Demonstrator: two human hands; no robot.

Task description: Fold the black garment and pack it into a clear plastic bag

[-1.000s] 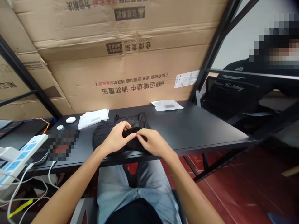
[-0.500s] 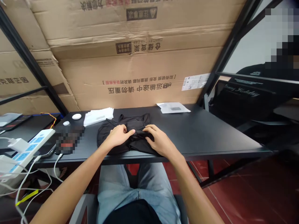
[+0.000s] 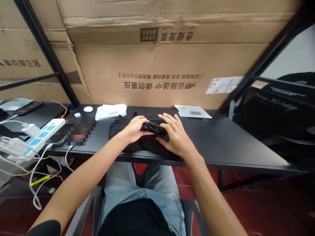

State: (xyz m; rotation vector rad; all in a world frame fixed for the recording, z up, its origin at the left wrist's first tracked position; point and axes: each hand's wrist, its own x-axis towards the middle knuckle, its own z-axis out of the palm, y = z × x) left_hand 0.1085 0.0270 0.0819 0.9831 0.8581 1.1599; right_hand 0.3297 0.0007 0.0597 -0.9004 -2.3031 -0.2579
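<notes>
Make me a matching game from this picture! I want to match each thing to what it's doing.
Things:
1. Left hand
2. Right hand
3. White power strip
4. Stack of white sheets

What it's doing:
A. Fingers spread on the black garment
B. Holding a white charger
C. Gripping the garment's fold
D. Lying just beyond the garment

Pairs: 1-C, 2-A, 3-B, 4-D
</notes>
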